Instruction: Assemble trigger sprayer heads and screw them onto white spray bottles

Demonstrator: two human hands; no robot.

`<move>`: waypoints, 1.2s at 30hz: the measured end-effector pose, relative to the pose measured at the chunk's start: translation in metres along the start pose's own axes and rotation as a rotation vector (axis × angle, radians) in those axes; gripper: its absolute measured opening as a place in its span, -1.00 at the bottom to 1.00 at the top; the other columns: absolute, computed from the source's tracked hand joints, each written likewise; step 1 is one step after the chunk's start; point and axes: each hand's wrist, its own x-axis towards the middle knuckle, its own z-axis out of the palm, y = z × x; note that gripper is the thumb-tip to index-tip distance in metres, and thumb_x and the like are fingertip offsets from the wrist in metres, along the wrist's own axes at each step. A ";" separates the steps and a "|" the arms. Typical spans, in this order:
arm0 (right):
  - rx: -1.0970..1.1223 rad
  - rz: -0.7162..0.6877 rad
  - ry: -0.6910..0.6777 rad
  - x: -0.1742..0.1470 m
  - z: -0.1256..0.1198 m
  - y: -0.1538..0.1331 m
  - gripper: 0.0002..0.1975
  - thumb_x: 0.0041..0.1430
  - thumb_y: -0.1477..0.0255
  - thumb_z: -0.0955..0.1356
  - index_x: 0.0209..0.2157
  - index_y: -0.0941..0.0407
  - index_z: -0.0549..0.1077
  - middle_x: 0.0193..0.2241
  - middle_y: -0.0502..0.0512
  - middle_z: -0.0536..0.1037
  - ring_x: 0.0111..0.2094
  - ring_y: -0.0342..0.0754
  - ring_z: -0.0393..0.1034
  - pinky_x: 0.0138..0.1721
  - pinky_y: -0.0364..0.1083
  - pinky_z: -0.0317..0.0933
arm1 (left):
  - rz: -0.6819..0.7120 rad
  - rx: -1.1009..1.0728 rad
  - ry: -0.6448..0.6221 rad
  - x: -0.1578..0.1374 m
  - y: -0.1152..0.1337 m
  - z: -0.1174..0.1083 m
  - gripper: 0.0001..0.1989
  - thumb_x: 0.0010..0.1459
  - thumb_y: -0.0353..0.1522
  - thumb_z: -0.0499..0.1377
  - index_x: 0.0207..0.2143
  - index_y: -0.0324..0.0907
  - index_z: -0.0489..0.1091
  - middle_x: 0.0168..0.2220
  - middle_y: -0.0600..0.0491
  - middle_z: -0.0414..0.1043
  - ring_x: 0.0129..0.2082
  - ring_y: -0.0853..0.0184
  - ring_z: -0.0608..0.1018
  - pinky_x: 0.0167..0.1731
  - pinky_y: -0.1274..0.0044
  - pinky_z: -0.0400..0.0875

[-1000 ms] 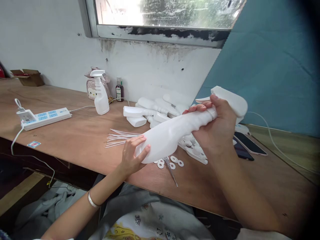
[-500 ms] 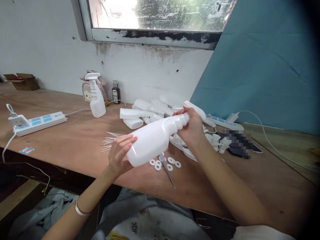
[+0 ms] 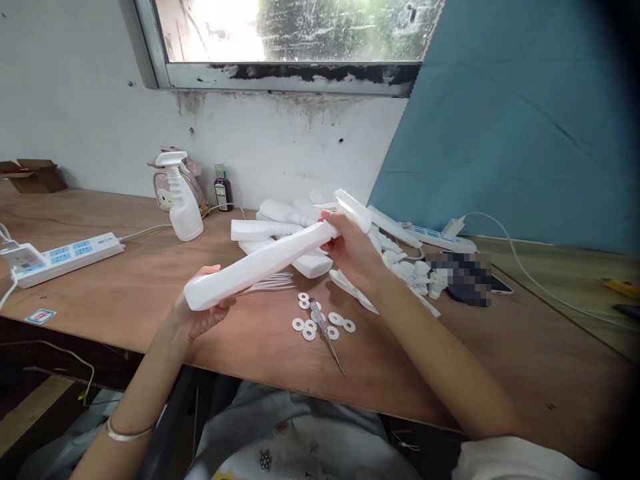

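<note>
Both my hands hold a white plastic spray bottle (image 3: 260, 263) above the table, its narrow side facing up. My left hand (image 3: 197, 317) is closed around the base end at the left. At the neck, my right hand (image 3: 353, 250) is wrapped round, with the white spray head (image 3: 351, 208) showing just beyond its fingers. Whether the head is screwed tight, I cannot tell. Below the bottle lie several white ring washers (image 3: 336, 319) and a clear-handled screwdriver (image 3: 323, 327). Thin white tubes (image 3: 273, 283) are partly under the bottle.
White bottles (image 3: 265, 230) are heaped behind my hands, with white spray heads (image 3: 417, 273) to the right. An upright spray bottle (image 3: 185, 210) stands at the back left by a dark small bottle (image 3: 223, 190). Power strips (image 3: 70, 257) and cables lie on either side.
The spray bottle has been rolled from its broad face to its narrow side. My left hand has moved left and lower with the base, and the view has shifted slightly right.
</note>
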 end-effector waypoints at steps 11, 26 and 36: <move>0.194 0.122 0.314 0.019 -0.013 0.006 -0.83 -0.21 0.46 0.45 -0.55 0.12 0.36 -0.60 -0.14 0.31 -0.67 -0.33 0.08 -0.75 -0.38 0.15 | 0.844 0.429 0.026 -0.006 -0.009 0.006 -0.23 -0.38 -0.50 0.37 -0.06 0.05 0.20 -0.07 0.06 0.33 -0.30 0.31 0.50 -0.34 0.51 0.49; 0.171 -0.129 0.241 0.022 -0.025 -0.020 -0.84 -0.17 0.49 0.45 -0.53 0.12 0.38 -0.58 -0.15 0.38 -0.60 -0.34 0.29 -0.63 -0.38 0.27 | 0.608 -0.031 0.439 0.005 0.013 -0.019 -0.78 0.07 -0.37 -0.02 -0.26 -0.20 0.34 -0.56 0.15 0.41 -0.72 0.45 0.40 -0.74 0.62 0.37; 0.087 -0.520 0.290 0.014 -0.050 -0.068 -0.76 -0.13 0.68 0.43 -0.54 0.06 0.39 -0.50 -0.11 0.43 -0.28 -0.15 0.41 -0.31 -0.15 0.39 | 0.692 0.084 0.592 0.029 0.057 -0.034 -0.79 0.10 -0.34 -0.03 -0.22 -0.16 0.28 -0.44 0.14 0.41 -0.54 0.41 0.50 -0.58 0.59 0.45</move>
